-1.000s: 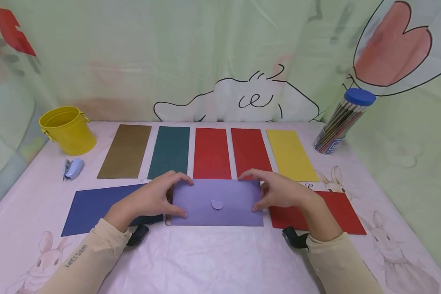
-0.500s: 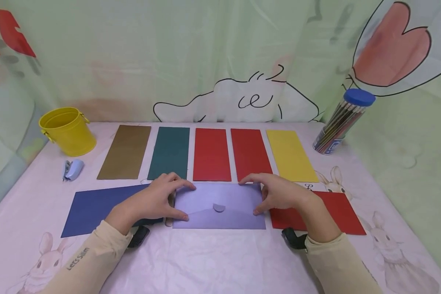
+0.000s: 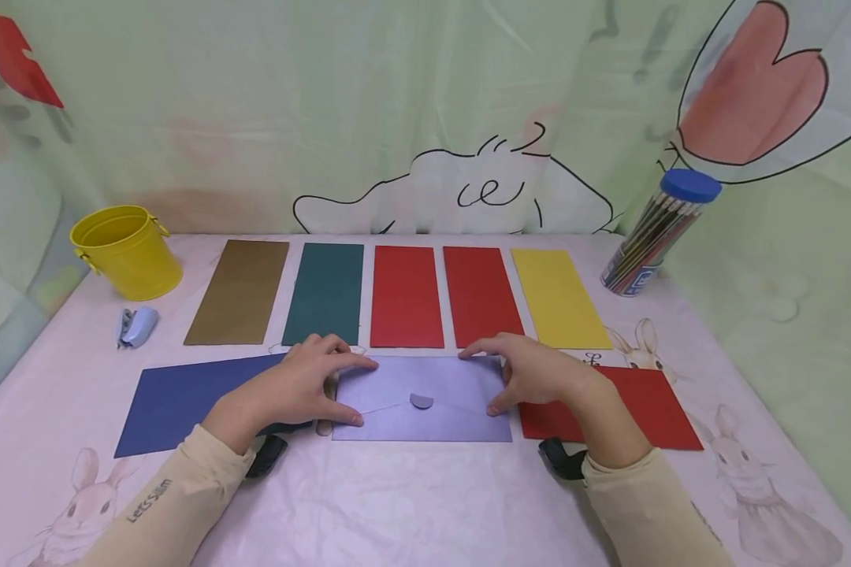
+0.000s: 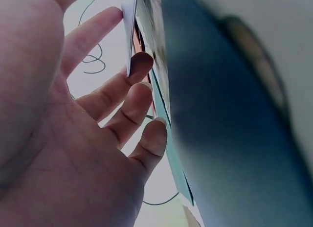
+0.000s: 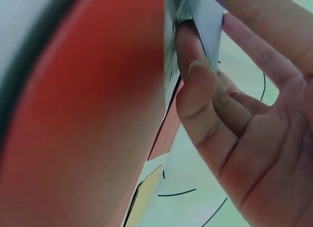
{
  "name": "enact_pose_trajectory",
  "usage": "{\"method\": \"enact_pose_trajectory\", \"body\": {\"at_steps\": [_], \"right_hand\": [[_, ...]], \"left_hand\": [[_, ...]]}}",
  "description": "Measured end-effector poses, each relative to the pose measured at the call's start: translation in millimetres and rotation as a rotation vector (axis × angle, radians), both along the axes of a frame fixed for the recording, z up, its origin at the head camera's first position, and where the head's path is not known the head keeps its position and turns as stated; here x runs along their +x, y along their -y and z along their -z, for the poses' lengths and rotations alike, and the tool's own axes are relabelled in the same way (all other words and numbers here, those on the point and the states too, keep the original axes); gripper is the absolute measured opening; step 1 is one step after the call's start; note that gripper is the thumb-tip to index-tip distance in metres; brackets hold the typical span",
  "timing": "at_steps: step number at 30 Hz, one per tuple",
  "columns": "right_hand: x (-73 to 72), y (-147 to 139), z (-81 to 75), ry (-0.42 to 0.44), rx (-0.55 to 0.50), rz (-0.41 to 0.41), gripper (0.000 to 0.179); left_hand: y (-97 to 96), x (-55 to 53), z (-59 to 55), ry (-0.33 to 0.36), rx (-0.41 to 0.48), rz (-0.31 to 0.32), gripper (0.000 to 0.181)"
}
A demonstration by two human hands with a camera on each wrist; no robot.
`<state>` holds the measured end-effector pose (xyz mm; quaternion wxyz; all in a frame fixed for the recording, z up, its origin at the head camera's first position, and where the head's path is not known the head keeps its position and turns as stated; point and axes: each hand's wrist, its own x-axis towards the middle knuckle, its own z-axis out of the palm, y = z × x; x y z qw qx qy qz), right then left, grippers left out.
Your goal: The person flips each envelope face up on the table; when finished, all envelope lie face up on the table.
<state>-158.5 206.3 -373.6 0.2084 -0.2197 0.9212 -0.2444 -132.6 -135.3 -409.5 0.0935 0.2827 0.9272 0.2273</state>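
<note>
A lilac paper envelope (image 3: 411,374) with a small half-round tab at its middle lies between both hands in the head view. My left hand (image 3: 303,386) grips its left end, thumb and index finger on the face. In the left wrist view, curled fingertips (image 4: 143,63) reach behind the envelope's edge (image 4: 129,38). On the other side my right hand (image 3: 539,378) pinches the right end the same way, with a finger (image 5: 193,65) tucked under it in the right wrist view. The envelope is close over the table, its near edge facing me.
Brown (image 3: 237,291), green (image 3: 324,291), two red and yellow (image 3: 560,298) envelopes form a back row. A blue one (image 3: 184,405) lies left, a red one (image 3: 652,409) right. A yellow bucket (image 3: 128,256), small stapler (image 3: 138,327) and pencil tube (image 3: 655,236) stand farther out.
The envelope, held at both ends, has come slightly nearer and tilted, its face now paler with a flap line showing. Both hands keep their grip.
</note>
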Motion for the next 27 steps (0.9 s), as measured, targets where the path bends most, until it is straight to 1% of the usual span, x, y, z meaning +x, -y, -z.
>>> {"method": "enact_pose_trajectory", "body": {"at_steps": [5,9,11,13,16,18,20,22,25,27], "right_hand": [[6.1,7.0,-2.7,-0.045,0.079,0.009,0.068],[10.2,13.5,-6.7,-0.124,0.146,0.018,0.06],[11.3,16.7,-8.2,-0.145,0.177,0.016,0.055],[12.5,19.4,-10.0,-0.149,0.192,0.01,0.051],[13.3,21.4,-11.8,-0.121,0.211,-0.002,0.049],[12.8,21.3,-12.2,-0.108,0.202,-0.013,0.048],[11.5,20.5,-11.8,-0.083,0.181,-0.031,0.048],[10.1,19.3,-11.4,-0.059,0.151,-0.048,0.047],[9.4,20.3,-11.6,-0.039,0.081,-0.081,0.042],[9.7,25.7,-11.9,-0.045,0.043,-0.109,0.038]], "left_hand": [[-2.2,2.6,-1.8,-0.048,-0.025,0.0,0.07],[-6.2,2.9,-3.0,-0.111,-0.023,-0.016,0.077],[-8.4,3.1,-4.0,-0.136,-0.023,-0.019,0.08],[-10.2,3.6,-5.6,-0.153,-0.037,-0.016,0.083],[-11.1,4.7,-8.1,-0.172,-0.063,-0.002,0.084],[-9.1,4.1,-10.1,-0.175,-0.06,0.013,0.083],[-3.1,3.1,-13.8,-0.159,-0.012,0.023,0.081],[7.6,1.7,-20.1,-0.12,0.07,0.025,0.079],[34.2,3.0,-32.0,-0.047,0.2,-0.007,0.078],[57.0,5.8,-39.1,-0.013,0.233,-0.046,0.079]]}}
